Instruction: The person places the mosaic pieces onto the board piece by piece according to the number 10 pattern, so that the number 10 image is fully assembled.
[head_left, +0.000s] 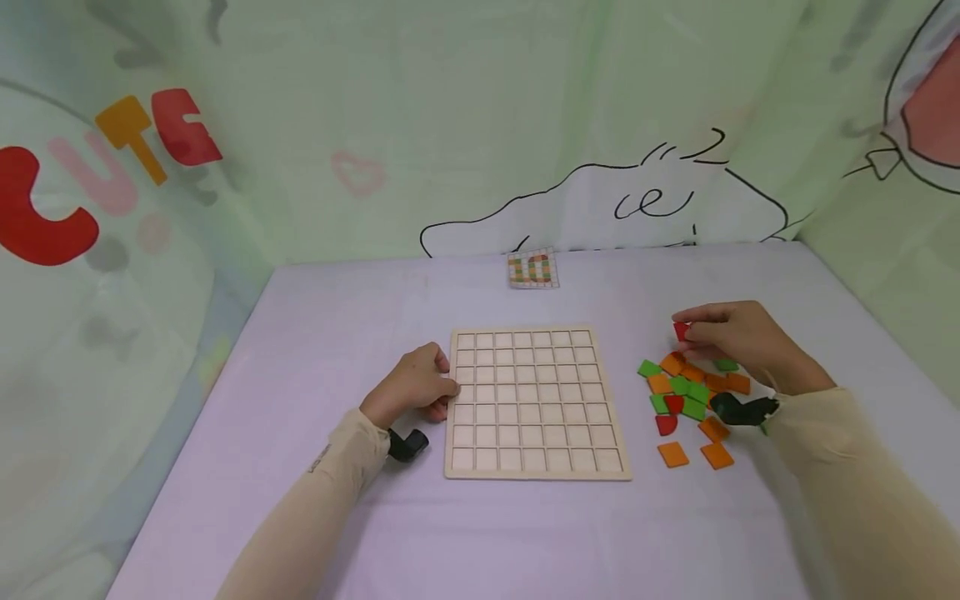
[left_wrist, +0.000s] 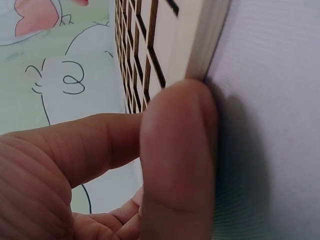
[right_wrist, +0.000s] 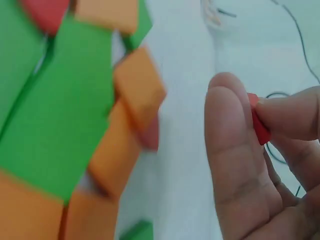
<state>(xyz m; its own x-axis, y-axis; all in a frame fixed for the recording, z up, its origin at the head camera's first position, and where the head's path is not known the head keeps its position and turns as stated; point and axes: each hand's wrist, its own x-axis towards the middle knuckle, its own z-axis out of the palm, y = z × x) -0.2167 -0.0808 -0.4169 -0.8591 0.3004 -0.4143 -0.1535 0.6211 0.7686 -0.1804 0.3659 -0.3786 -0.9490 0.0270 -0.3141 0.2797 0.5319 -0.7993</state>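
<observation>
A pale wooden grid board lies flat on the table. At its left edge my left hand has its fingers and thumb against the rim; in the left wrist view the thumb presses on the board's side. My right hand pinches a small red piece between thumb and fingers, above the far side of a loose heap of orange, green and red pieces. The right wrist view shows the red piece held clear of the heap.
A small card with a coloured grid pattern is at the table's back edge, beyond the board. Several orange squares and a red rounded piece lie at the heap's near side. A printed curtain hangs behind the table.
</observation>
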